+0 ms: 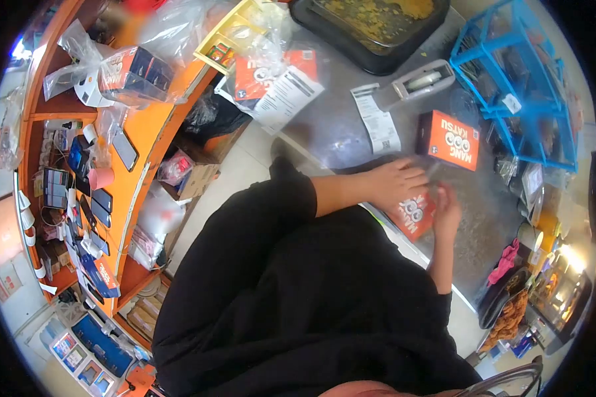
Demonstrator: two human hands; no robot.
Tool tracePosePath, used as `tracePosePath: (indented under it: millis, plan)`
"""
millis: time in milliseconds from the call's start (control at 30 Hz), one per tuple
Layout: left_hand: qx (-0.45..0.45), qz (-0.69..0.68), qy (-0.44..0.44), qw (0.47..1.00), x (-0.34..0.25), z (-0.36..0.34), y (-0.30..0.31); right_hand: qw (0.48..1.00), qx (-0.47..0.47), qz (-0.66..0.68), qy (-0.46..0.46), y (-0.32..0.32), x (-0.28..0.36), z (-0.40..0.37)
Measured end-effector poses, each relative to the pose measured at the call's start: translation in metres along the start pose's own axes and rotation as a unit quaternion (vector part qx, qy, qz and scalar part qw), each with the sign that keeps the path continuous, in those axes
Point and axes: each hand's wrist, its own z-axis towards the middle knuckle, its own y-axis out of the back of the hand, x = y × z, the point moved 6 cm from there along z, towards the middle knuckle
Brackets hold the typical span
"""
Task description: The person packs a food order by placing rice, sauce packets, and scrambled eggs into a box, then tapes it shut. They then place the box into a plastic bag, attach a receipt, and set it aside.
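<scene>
I saw one red box (412, 218) at the table's (483, 228) near edge. The left hand (398, 184) lay over it, fingers bent; the right hand (446, 210) curled beside it. I couldn't tell whether either gripped. Beyond sat a second red box (449, 141) and one tape dispenser (420, 81).

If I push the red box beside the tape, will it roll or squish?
The red box probably won't roll, because its sides are flat. Its straight edges suggest stiff card, so a gentle push likely won't squash it.
</scene>
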Motion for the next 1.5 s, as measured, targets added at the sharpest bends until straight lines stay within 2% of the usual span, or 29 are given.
tracePosePath:
  millis: [33,67,133,167,200,267,300,333,367,400,500,567,667,800,900,933,1033,1067,1100,1200,1267,1300,1367,1400,1433,1500]
  plan:
    - [-0.030,0.005,-0.009,1.000,0.002,-0.005,0.014,0.997,-0.068,0.035,0.007,0.010,0.022,0.005]
    - [-0.056,0.010,-0.019,0.998,0.004,-0.010,0.034,0.995,-0.078,0.064,0.026,0.010,0.039,0.010]
    - [-0.084,-0.042,0.009,0.996,0.022,-0.037,0.097,0.985,-0.101,0.125,0.065,0.006,0.075,0.021]
    - [-0.105,-0.020,0.027,0.994,0.035,-0.057,0.128,0.977,-0.105,0.153,0.103,-0.003,0.102,0.026]
    - [-0.127,0.003,0.045,0.991,0.050,-0.079,0.158,0.973,-0.078,0.160,0.146,-0.018,0.134,0.032]
    - [-0.251,0.084,0.118,0.957,0.093,-0.134,0.225,0.957,-0.024,0.172,0.231,-0.053,0.201,0.045]
    - [-0.254,0.137,0.162,0.944,0.111,-0.159,0.258,0.951,-0.011,0.136,0.278,-0.070,0.237,0.050]
    - [-0.256,0.187,0.206,0.926,0.128,-0.184,0.290,0.931,0.010,0.172,0.320,-0.088,0.272,0.056]
    - [-0.322,0.199,0.248,0.892,0.148,-0.221,0.309,0.926,0.011,0.164,0.340,-0.099,0.311,0.061]
    - [-0.385,0.209,0.287,0.852,0.164,-0.256,0.323,0.914,0.044,0.188,0.358,-0.115,0.336,0.071]
    - [-0.382,0.209,0.356,0.826,0.159,-0.307,0.346,0.836,0.105,0.146,0.518,-0.158,0.439,0.091]
    - [-0.350,0.141,0.394,0.838,0.153,-0.326,0.330,0.799,0.133,0.136,0.570,-0.199,0.501,0.104]
    - [-0.313,0.059,0.395,0.862,0.140,-0.342,0.306,0.758,0.178,0.061,0.624,-0.293,0.567,0.125]
    - [-0.323,-0.014,0.444,0.836,0.128,-0.372,0.290,0.712,0.300,-0.068,0.631,-0.417,0.612,0.132]
    - [-0.352,0.013,0.444,0.824,0.119,-0.394,0.304,0.683,0.211,-0.089,0.694,-0.464,0.616,0.125]
    - [-0.355,0.024,0.446,0.821,0.116,-0.402,0.309,0.678,0.214,-0.125,0.692,-0.478,0.612,0.124]
    - [-0.427,0.149,0.484,0.749,0.100,-0.448,0.319,0.663,0.221,-0.212,0.683,-0.494,0.608,0.133]
    - [-0.439,0.219,0.526,0.695,0.095,-0.465,0.326,0.659,0.231,-0.227,0.679,-0.495,0.607,0.138]
    - [-0.497,0.266,0.512,0.648,0.093,-0.486,0.334,0.655,0.239,-0.243,0.674,-0.495,0.608,0.141]
    - [-0.548,0.292,0.546,0.562,0.088,-0.523,0.370,0.653,0.209,-0.104,0.720,-0.461,0.620,0.139]
    - [-0.582,0.291,0.549,0.525,0.087,-0.531,0.383,0.694,0.237,-0.096,0.673,-0.460,0.620,0.144]
    - [-0.567,0.289,0.534,0.557,0.091,-0.523,0.382,0.714,0.252,-0.093,0.647,-0.458,0.618,0.146]
    - [-0.531,0.288,0.497,0.623,0.095,-0.504,0.382,0.706,0.185,-0.061,0.681,-0.439,0.622,0.138]
    - [-0.506,0.284,0.453,0.677,0.100,-0.488,0.380,0.702,0.149,-0.043,0.695,-0.430,0.626,0.137]
    - [-0.477,0.279,0.409,0.726,0.105,-0.469,0.374,0.727,0.121,-0.004,0.676,-0.421,0.630,0.149]
    - [-0.424,0.146,0.419,0.790,0.117,-0.437,0.365,0.768,0.066,0.071,0.633,-0.391,0.648,0.175]
